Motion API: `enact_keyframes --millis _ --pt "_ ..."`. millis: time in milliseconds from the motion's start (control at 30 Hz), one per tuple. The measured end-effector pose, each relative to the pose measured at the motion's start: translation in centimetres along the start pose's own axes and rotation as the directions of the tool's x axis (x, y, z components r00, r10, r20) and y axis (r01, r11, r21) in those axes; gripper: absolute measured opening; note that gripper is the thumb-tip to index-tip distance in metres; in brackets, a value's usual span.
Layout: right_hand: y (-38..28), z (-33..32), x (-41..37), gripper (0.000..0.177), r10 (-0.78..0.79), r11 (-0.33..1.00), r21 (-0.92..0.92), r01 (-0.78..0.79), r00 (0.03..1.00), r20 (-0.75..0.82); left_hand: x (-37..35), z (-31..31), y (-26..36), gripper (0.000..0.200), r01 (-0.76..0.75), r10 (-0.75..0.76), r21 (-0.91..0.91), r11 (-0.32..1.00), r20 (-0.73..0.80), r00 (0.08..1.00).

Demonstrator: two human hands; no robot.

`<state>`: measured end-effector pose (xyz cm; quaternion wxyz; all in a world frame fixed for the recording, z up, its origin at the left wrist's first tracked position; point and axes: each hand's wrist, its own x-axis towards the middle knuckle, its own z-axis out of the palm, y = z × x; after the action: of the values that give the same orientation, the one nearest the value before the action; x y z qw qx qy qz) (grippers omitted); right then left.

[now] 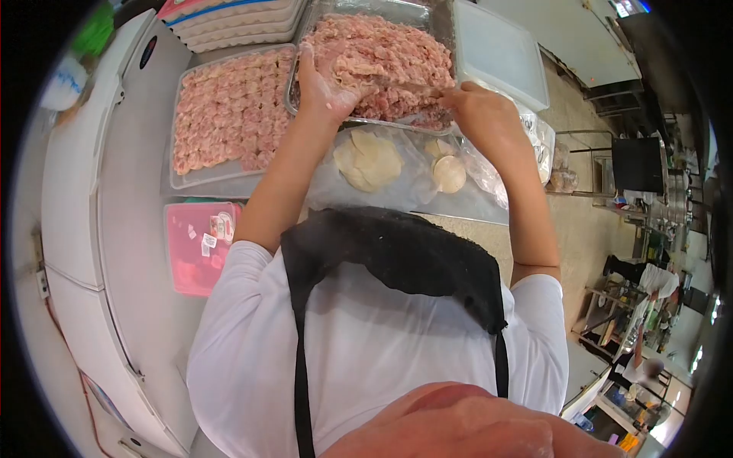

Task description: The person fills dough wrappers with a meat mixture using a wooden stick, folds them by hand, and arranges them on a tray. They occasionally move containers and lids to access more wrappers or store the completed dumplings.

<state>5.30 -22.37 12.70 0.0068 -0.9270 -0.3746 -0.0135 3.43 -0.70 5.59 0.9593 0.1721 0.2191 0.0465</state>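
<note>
We cup our left hand (328,91) by the meat (382,46) in the deep tray (289,98), maybe to catch bits; we cannot tell if it holds any. Our right hand (489,111) grips a thin tool (418,85). Round skins (368,162) sit near, likely for easy reach.

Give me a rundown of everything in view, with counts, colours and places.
Metal tray: one, silver, top centre
Minced meat: one mound, pink, inside it
Shallow tray: one, clear, upper left
Meat portions: many, pink, inside that
Round wrappers: several, cream, below the mound
Lidded container: one, whitish, top right
Pink box: one, left
Stacked trays: several, pale, top left
Racks: several, right background
Utensil: one, colour unclear, right hand
Apron: one, black, worn
Hands: two, bare; left at meat, right gripping utensil
</note>
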Motion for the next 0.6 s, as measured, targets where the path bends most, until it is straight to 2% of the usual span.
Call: enact_keyframes --millis 67,100,167,267,300,333,367,400,433,467,500,567,600 --pt "-1.6 -1.2 -0.3 0.022 0.009 0.999 0.036 -0.005 0.995 -0.098 0.4 -0.2 -0.2 0.060 -0.013 0.011 0.034 0.999 0.075 0.997" --pt "-1.6 -0.4 -0.2 0.022 -0.010 0.997 0.079 0.018 0.995 -0.096 0.8 -0.3 -0.4 0.058 -0.017 0.011 0.051 0.999 0.114 0.993" --pt "-0.9 2.3 0.4 0.022 -0.054 0.984 0.163 0.069 0.994 -0.095 2.3 -1.1 -0.7 0.056 -0.038 0.044 -0.043 0.998 0.137 0.990" --pt "2.9 3.2 1.5 0.018 -0.253 0.853 0.320 0.413 0.862 -0.439 2.1 -1.2 0.3 0.050 -0.025 0.055 -0.214 0.977 0.136 0.989" --pt "3.7 3.1 1.1 0.019 -0.119 0.856 0.445 0.264 0.937 -0.328 1.8 -1.1 0.7 0.048 -0.007 0.045 -0.272 0.962 0.132 0.990" --pt "4.4 3.0 0.5 0.020 0.012 0.831 0.547 0.099 0.981 -0.195 1.7 -1.1 1.0 0.050 -0.072 0.083 -0.056 0.996 0.222 0.971" --pt "4.7 3.0 0.1 0.022 0.135 0.780 0.621 -0.077 0.990 -0.047 1.6 -1.2 1.2 0.052 -0.153 0.098 0.157 0.976 0.316 0.944" --pt "4.4 2.8 -0.2 0.024 0.163 0.686 0.712 -0.153 0.985 0.054 1.5 -1.3 1.4 0.055 -0.244 0.087 0.353 0.903 0.406 0.910" --pt "3.7 2.5 -0.4 0.026 0.178 0.578 0.782 -0.233 0.971 0.158 1.8 -1.6 1.6 0.056 -0.408 0.159 0.516 0.753 0.460 0.873" --pt "3.2 2.2 -0.5 0.029 0.178 0.459 0.831 -0.315 0.949 0.261 2.4 -2.1 1.9 0.058 -0.546 0.210 0.636 0.546 0.527 0.824" --pt "2.8 1.5 -0.5 0.027 0.186 0.486 0.798 -0.356 0.935 0.303 2.3 -1.9 2.1 0.059 -0.645 0.238 0.704 0.297 0.600 0.764" --pt "2.2 0.1 -0.4 0.025 0.208 0.535 0.726 -0.431 0.901 0.382 1.9 -1.5 2.2 0.062 -0.769 0.273 0.639 0.026 0.735 0.620" --pt "2.0 0.1 -0.7 0.025 0.181 0.588 0.738 -0.332 0.943 0.280 1.2 -0.9 2.5 0.063 -0.805 0.270 0.583 -0.112 0.798 0.540"
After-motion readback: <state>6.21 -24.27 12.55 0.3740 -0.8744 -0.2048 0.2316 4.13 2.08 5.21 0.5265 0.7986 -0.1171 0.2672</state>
